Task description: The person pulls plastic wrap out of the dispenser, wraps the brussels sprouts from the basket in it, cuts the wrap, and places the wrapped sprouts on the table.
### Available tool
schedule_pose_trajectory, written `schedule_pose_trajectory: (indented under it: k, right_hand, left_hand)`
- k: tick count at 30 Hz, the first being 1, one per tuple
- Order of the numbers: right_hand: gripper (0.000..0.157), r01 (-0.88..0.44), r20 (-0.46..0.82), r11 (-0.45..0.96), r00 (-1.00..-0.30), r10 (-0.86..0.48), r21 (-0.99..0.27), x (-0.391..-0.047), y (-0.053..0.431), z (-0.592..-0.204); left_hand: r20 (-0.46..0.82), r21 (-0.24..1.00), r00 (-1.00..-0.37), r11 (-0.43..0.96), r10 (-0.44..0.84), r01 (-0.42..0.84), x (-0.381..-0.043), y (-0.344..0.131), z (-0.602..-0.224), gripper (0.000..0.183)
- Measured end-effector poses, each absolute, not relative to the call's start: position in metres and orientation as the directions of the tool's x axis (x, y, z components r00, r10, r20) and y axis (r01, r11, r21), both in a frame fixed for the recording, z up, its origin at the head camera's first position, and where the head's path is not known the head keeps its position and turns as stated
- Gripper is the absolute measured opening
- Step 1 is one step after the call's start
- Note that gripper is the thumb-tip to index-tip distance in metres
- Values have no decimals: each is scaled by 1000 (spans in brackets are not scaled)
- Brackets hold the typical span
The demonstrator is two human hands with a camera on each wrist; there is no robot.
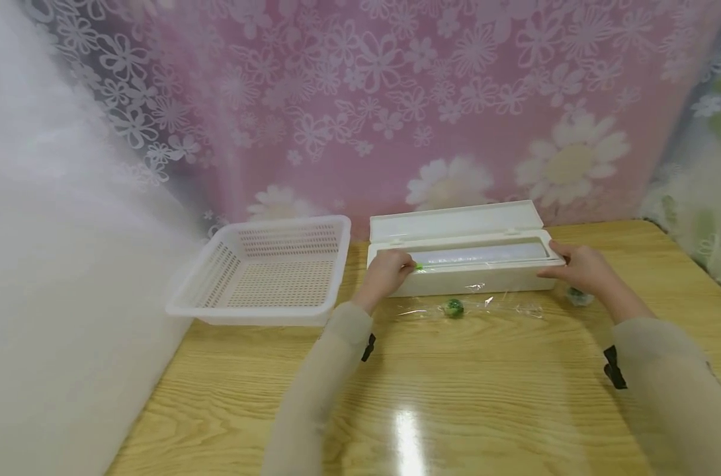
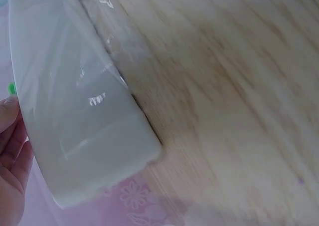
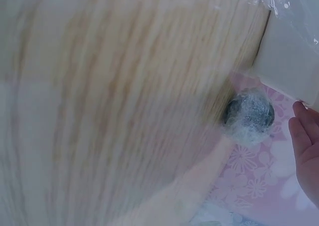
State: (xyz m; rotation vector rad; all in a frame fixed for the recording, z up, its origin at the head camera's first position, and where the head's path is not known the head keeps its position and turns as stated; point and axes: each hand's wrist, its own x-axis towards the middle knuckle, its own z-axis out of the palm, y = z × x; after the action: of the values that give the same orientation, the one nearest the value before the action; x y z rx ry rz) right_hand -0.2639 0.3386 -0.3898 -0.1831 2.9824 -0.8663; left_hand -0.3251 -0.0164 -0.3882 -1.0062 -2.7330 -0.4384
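A long white cling film box [image 1: 473,281] stands with its lid [image 1: 456,223] raised and a film roll [image 1: 479,254] inside. My left hand [image 1: 387,274] is at the left part of its front top edge, pinching the small green slider [image 1: 419,266]. With thumb and fingers my right hand [image 1: 587,270] grips the box's right end. A sheet of clear film [image 1: 503,307] hangs from the front edge onto the table. On this film lies a small green broccoli floret [image 1: 454,308]. Beside the box's right end sits a dark green piece wrapped in film [image 3: 249,113].
To the left stands a white perforated plastic basket [image 1: 339,264], its near corner close to the left forearm. Everything rests on a wood-grain table [image 1: 473,403]. Behind it hangs a pink flowered curtain [image 1: 360,132], with a white sheet [image 1: 69,264] along the left side.
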Motion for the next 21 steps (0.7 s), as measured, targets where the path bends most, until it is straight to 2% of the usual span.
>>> schedule_pose_trajectory:
  k: [7,14,18,21]
  right_hand:
    - [86,-114,25,838,-993,-119,-533,-263,339,-391]
    - [87,-117,30,838,-992,-120,-533,-262,337,-391]
    - [87,-124,36,833,-992,-124,-540,-262,338,-392]
    - [86,-132,49,835,-991,-125,-535,-263,339,-395]
  left_hand:
    - [297,211,-751,727,589,654,-321,-24,-387,13]
    - [305,260,-780,741,546,620,-318,-23,-390,13]
    - [329,291,-814,768,479,570,-315,-18,-392,15]
    - [377,279,-841,818,388,503,-311,-12,-393,26]
